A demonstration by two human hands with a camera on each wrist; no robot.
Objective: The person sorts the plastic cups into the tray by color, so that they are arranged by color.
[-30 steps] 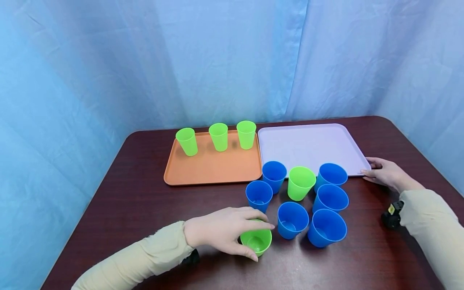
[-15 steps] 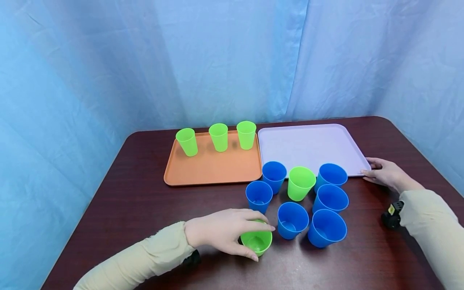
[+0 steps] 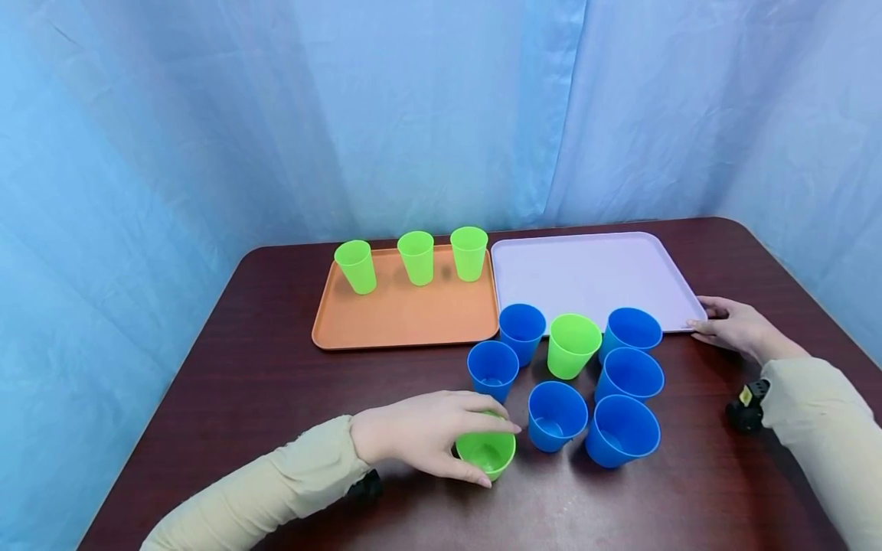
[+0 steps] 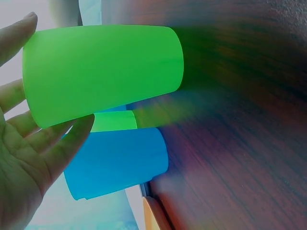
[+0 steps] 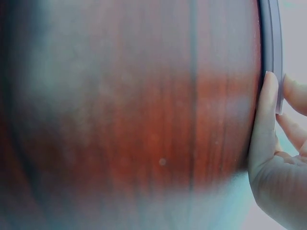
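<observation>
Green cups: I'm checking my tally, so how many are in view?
5: three on the orange tray, one among the blue cups, one gripped by the left hand.

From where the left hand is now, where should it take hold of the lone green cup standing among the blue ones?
Probably by the upper wall just under the rim of the green cup, coming from above. It stands upright, mouth open, with blue cups close on both sides, so a side approach looks cramped.

trays: left tray [image 3: 403,325] and right tray [image 3: 592,272] lie side by side at the back of the desk [image 3: 255,383].
on left tray: three cups [image 3: 416,258] in a row along its far edge.
before the trays: cluster of cups [image 3: 586,375] on the desk.
nearest cup [image 3: 486,454]: at the cluster's front left, in the left hand [image 3: 420,432].
right hand [image 3: 737,329]: at the right tray's near right corner.
</observation>
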